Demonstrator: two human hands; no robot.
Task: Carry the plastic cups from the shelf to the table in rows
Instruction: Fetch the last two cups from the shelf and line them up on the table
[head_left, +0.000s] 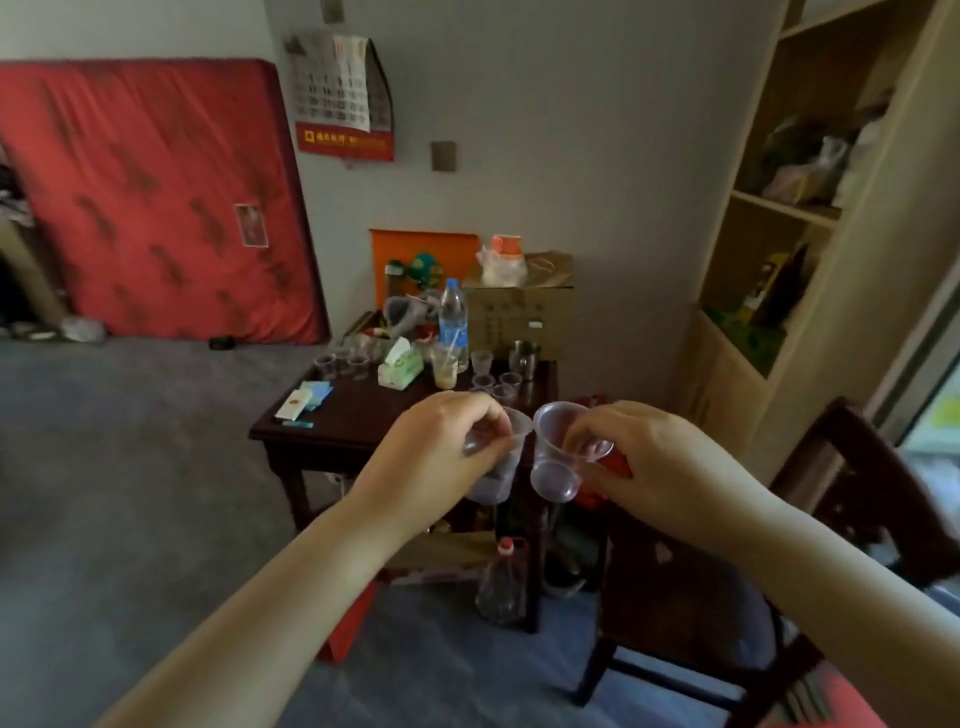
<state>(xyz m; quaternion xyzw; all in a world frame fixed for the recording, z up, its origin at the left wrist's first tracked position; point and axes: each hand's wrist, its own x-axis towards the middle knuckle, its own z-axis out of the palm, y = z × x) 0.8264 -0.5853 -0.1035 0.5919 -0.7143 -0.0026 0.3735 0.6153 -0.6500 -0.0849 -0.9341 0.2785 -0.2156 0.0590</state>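
Note:
My left hand (441, 457) pinches the rim of a clear plastic cup (501, 470) and holds it in the air in front of the dark wooden table (343, 421). My right hand (654, 467) grips a second clear plastic cup (558, 457), tilted with its mouth toward me. The two cups almost touch. On the table's right side stands a group of several clear cups (493, 382). Another cluster of clear cups (343, 361) sits at the table's far left. The wooden shelf (779, 208) rises at the right.
The table also bears a water bottle (453, 314), a tissue box (400, 366), a cup with a straw (445, 366), a metal mug (524, 356) and paper packets (304, 402). A dark wooden chair (727, 571) stands at lower right. A bottle (501, 582) stands on the floor under the table.

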